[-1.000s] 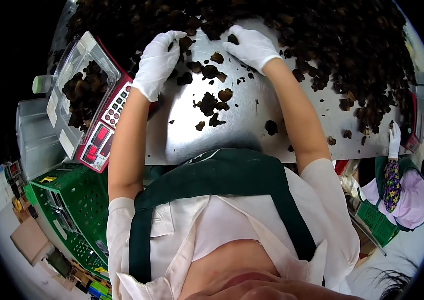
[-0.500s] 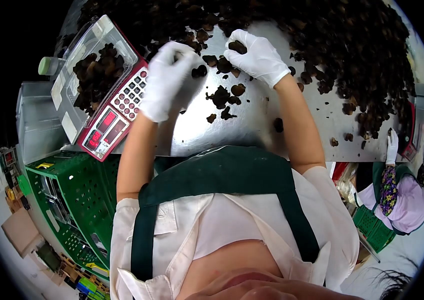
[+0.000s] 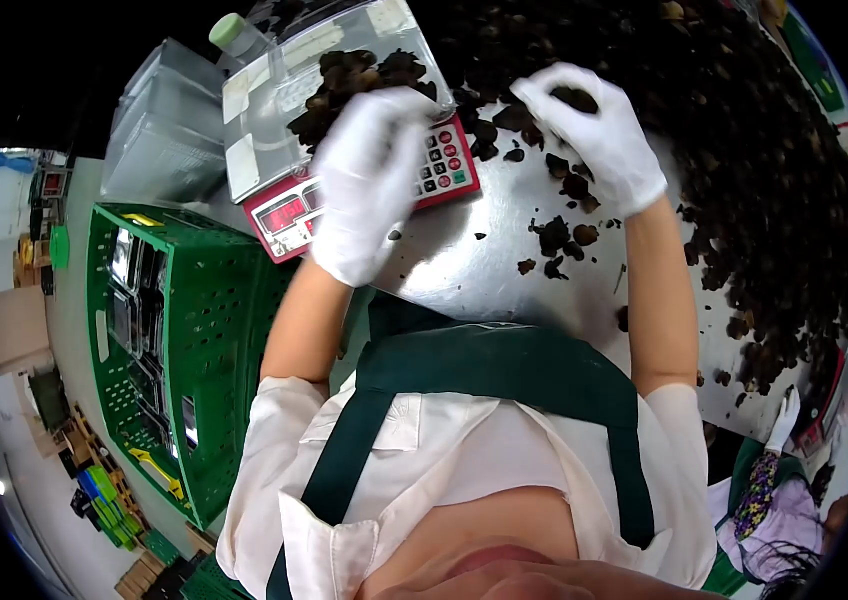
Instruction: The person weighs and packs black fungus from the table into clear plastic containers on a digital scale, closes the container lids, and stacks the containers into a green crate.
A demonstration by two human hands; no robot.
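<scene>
My left hand (image 3: pixel 369 180), white-gloved and blurred, is over the near side of the red-and-white scale (image 3: pixel 289 215). Its fingers lie close to the dark dried pieces (image 3: pixel 349 85) in the clear tray (image 3: pixel 279 130) on the scale; what they hold, if anything, is blurred. My right hand (image 3: pixel 599 135), also gloved, hovers above the metal table (image 3: pixel 464 260), thumb and fingers curled round a dark piece or the gap in front of the dark pile; I cannot make out which. Small loose pieces (image 3: pixel 554 238) lie below it on the metal.
A large pile of dark pieces (image 3: pixel 774 200) covers the back and right. Clear containers (image 3: pixel 169 130) and a green-capped bottle (image 3: pixel 229 32) stand at the left. Below is a green crate (image 3: pixel 219 340) with clear boxes. A co-worker (image 3: pixel 779 515) is at the lower right.
The view has turned toward the scale, which now appears nearer the middle. My left hand has moved from the loose pieces to over the scale. My right hand stays raised by the pile.
</scene>
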